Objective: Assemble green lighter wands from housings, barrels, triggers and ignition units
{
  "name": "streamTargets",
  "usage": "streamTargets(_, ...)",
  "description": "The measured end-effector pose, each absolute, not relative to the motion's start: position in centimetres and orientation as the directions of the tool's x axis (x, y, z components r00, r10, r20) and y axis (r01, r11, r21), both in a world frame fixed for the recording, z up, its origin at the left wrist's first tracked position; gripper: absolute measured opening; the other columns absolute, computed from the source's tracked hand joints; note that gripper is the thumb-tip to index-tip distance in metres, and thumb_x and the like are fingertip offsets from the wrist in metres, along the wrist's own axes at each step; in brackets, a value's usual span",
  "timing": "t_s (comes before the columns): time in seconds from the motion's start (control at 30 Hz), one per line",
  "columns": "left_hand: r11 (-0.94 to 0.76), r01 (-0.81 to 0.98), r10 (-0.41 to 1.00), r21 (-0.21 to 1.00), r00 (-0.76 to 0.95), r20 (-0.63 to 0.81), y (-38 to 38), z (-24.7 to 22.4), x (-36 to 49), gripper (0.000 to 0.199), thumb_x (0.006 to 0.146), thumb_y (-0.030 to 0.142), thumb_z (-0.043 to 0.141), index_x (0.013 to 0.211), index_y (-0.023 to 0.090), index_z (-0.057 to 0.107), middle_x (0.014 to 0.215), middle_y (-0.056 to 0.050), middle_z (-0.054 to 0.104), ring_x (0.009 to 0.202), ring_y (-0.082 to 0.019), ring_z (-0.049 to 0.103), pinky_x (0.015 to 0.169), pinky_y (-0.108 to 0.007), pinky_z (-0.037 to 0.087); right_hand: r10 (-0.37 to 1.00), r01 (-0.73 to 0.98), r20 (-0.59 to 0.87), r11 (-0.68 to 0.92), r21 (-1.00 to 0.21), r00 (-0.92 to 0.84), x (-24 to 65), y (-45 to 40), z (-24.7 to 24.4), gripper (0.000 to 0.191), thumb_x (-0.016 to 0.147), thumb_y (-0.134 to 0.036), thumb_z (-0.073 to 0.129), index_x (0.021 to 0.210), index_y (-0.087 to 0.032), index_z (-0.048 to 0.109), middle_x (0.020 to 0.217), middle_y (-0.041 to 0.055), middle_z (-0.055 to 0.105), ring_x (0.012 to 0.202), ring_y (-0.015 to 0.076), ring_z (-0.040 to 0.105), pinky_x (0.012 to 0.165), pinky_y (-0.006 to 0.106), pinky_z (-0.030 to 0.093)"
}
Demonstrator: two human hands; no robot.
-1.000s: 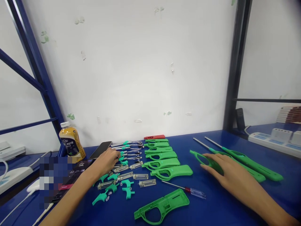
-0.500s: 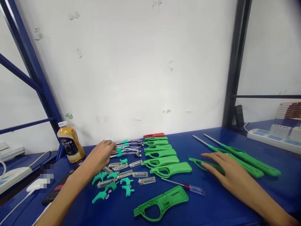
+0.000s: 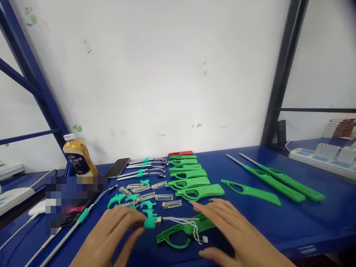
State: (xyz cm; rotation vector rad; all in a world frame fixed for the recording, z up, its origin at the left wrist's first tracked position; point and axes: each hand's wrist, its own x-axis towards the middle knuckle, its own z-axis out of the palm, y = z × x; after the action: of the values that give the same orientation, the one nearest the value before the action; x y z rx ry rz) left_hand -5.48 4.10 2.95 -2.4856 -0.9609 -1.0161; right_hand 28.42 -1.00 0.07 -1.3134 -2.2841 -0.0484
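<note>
My left hand (image 3: 118, 226) is closed around a lighter nozzle rod at its teal collar (image 3: 150, 222); its metal tube is mostly hidden by the fingers. White wires (image 3: 180, 219) with a small connector trail rightward from the collar. Beneath them lies an open green lighter half-shell (image 3: 169, 233), its ring handle to the left. Over the shell's right end, my right hand (image 3: 230, 230) hovers with thumb and fingers apart, beside the wires. It hides part of the shell.
Teal triggers (image 3: 148, 204) and clear fuel tanks (image 3: 171, 204) lie behind my hands. Beyond are green shells (image 3: 200, 191), a red one (image 3: 180, 153) and more rods (image 3: 132, 176). Lighters with rods (image 3: 274, 181) lie right. A bottle (image 3: 80, 157), phone (image 3: 118, 167) and another rod (image 3: 62, 241) are left.
My left hand has come back from the rod rows toward the front with a nozzle rod. My right hand has moved left, from the single green shell to the open half-shell.
</note>
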Motion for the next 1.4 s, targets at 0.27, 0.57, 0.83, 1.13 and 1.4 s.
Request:
streamTargets(0.27, -0.742, 0.67, 0.548, 0.027, 0.583, 0.6, 4.5, 0.9, -4.3, 0.007, 0.11, 0.034, 0.055, 0.109, 0.032, 0.061, 0.1, 0.003, 0.072, 0.089, -0.015, 0.074, 0.083, -0.02, 0.059, 0.867, 0.825, 0.339, 0.47, -0.313, -0.365, 27.5, -0.4, -1.4, 0.068, 0.104, -0.049, 0.068, 0.166, -0.036, 0.044, 0.151, 0.006, 0.069, 0.139, 0.0312, 0.065, 0.115, 0.049, 0.057)
streamTargets(0.57, -0.715, 0.696, 0.611, 0.068, 0.574, 0.545, 4.8, 0.1, -4.8, 0.009, 0.109, 0.037, 0.055, 0.105, 0.031, 0.06, 0.099, 0.003, 0.072, 0.089, -0.017, 0.073, 0.085, -0.025, 0.058, 0.884, 0.772, 0.293, 0.463, -0.435, -0.365, 27.9, -0.6, -1.9, 0.046, 0.108, -0.051, 0.062, 0.153, -0.048, 0.057, 0.15, -0.0039, 0.069, 0.141, 0.0248, 0.063, 0.122, 0.045, 0.05)
streamTargets(0.83, -0.707, 0.695, 0.646, 0.133, 0.557, 0.522, 4.7, 0.5, -4.7, 0.01, 0.108, 0.032, 0.056, 0.103, 0.031, 0.064, 0.099, 0.003, 0.073, 0.089, -0.017, 0.073, 0.083, -0.025, 0.059, 0.882, 0.733, 0.235, 0.47, -0.492, -0.408, 27.6, -0.6, 0.0, 0.042, 0.098, -0.051, 0.077, 0.138, -0.041, 0.071, 0.137, -0.0014, 0.076, 0.13, 0.0255, 0.069, 0.123, 0.043, 0.047)
streamTargets(1.13, -0.723, 0.675, 0.601, 0.149, 0.509, 0.616, 4.5, 1.4, -4.2, 0.01, 0.108, 0.034, 0.057, 0.104, 0.031, 0.066, 0.096, 0.004, 0.074, 0.086, -0.016, 0.074, 0.079, -0.021, 0.058, 0.871, 0.74, 0.3, 0.489, -0.461, -0.389, 27.9, -0.8, -1.1, 0.048, 0.099, -0.053, 0.075, 0.145, -0.042, 0.067, 0.14, -0.0005, 0.076, 0.132, 0.0266, 0.069, 0.122, 0.044, 0.049)
streamTargets(1.4, -0.706, 0.686, 0.616, 0.177, 0.472, 0.631, 4.2, 1.9, -4.5, 0.014, 0.109, 0.04, 0.056, 0.106, 0.031, 0.066, 0.098, 0.004, 0.074, 0.088, -0.013, 0.075, 0.079, -0.017, 0.057, 0.868, 0.738, 0.304, 0.495, -0.459, -0.394, 27.7, -1.1, -0.8, 0.036, 0.104, -0.05, 0.069, 0.136, -0.035, 0.069, 0.135, 0.0011, 0.076, 0.13, 0.0256, 0.07, 0.12, 0.043, 0.05)
